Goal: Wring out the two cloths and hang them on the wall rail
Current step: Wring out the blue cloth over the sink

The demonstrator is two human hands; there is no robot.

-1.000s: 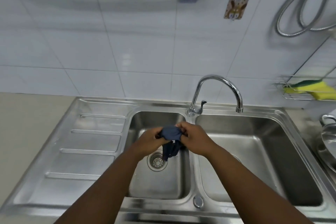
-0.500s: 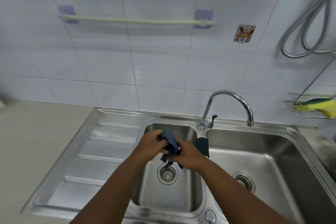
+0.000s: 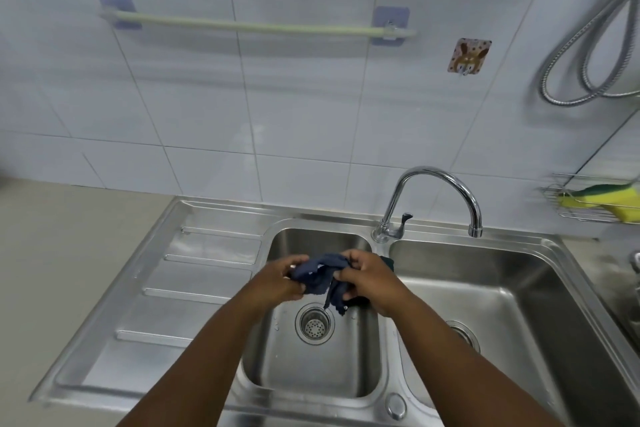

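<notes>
A white tiled wall [image 3: 294, 107] fills the upper half of the view, above a beige table [image 3: 69, 253] that carries a stainless steel double-basin sink [image 3: 485, 288] with a ribbed drainboard on its left. High on the wall, a pale green rail [image 3: 256, 26] runs level between two lilac adhesive mounts, with nothing hanging on it. A curved chrome tap [image 3: 436, 191] rises behind the divider between the basins. Over the left basin, above its round drain strainer [image 3: 314, 323], the left hand [image 3: 280, 282] and the right hand [image 3: 372, 279] hold a crumpled dark blue cloth [image 3: 320, 276] between them, the fingers of both clamped on it, a ragged end dangling down. A darker cloth [image 3: 388, 262] peeks out behind the right hand, at the divider. A yellow and green sponge [image 3: 602, 199] lies in a wire rack at far right.
</notes>
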